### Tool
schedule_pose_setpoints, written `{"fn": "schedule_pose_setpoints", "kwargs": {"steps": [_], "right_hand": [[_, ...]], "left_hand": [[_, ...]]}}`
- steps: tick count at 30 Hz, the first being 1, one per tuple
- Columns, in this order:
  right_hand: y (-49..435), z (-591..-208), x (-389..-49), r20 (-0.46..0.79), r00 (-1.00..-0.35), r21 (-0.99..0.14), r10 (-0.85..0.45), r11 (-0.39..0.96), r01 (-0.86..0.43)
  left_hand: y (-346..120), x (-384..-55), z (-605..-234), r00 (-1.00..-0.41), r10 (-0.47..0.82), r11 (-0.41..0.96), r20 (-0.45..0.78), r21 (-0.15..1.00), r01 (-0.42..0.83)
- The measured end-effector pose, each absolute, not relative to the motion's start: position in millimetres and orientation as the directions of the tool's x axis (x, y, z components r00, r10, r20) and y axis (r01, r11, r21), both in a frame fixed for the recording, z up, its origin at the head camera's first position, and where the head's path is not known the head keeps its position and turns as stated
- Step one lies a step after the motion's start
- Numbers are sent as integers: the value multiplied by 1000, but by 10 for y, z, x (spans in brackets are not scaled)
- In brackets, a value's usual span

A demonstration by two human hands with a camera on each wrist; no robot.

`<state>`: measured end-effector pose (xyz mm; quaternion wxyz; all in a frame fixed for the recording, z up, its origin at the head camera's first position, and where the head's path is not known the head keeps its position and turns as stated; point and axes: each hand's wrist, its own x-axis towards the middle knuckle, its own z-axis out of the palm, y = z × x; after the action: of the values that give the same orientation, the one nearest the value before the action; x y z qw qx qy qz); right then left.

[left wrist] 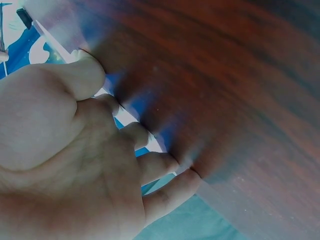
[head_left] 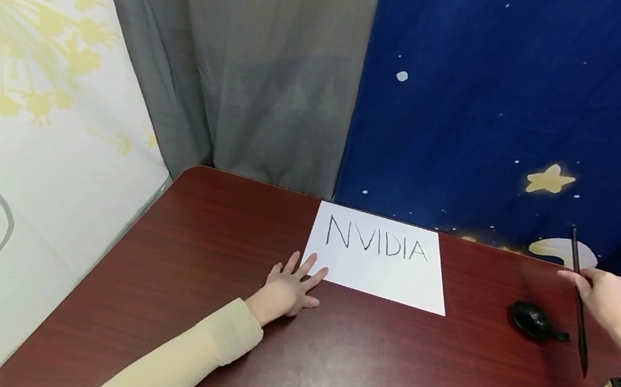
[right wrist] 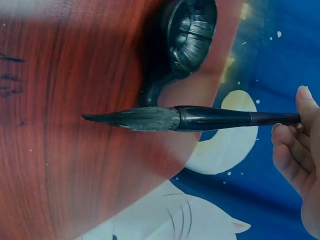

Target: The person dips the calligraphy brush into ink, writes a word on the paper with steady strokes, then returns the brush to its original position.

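My right hand (head_left: 616,305) pinches the handle of a dark calligraphy brush (head_left: 581,324), tip pointing down. The right wrist view shows its dark bristles (right wrist: 145,119) drawn to a point, apart from the table. Left of the brush sits a black ink dish (head_left: 532,321) with a short handle and a ribbed, glossy hollow. A white sheet of paper (head_left: 382,278) lies near the far table edge, bearing the dark letters "NVIDIA". Spread fingers of my left hand (head_left: 284,291) rest at the sheet's lower left corner, some on paper, the thumb on the wood.
The reddish-brown table (head_left: 357,368) ends at a blue star-patterned curtain (head_left: 461,109) and a grey curtain (head_left: 279,82). A white patterned wall covering (head_left: 45,194) borders its left side. Several small dark marks (right wrist: 12,77) show on the wood in the right wrist view.
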<state>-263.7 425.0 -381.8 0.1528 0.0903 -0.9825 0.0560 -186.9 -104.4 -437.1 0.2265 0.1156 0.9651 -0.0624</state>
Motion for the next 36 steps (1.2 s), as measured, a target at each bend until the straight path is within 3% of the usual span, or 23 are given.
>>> {"fn": "schedule_pose_setpoints", "kwargs": {"steps": [16,28,36], "right_hand": [[4273,-4090,-2594,275,-942,-85,-193,971,-224],[4301,-4168,-2616,203,-958,-91,-203,970,-225],[4352,-4212,-2645,130,-976,-112,-175,975,-190]], "left_hand": [[-1031,-1870,-4321,-869,193,967,-455,-61,247],[-1087,-2042,-4705,-867,211,958,-453,-82,276],[-1084,-2068,-4765,-874,209,962,-439,-69,264]]}}
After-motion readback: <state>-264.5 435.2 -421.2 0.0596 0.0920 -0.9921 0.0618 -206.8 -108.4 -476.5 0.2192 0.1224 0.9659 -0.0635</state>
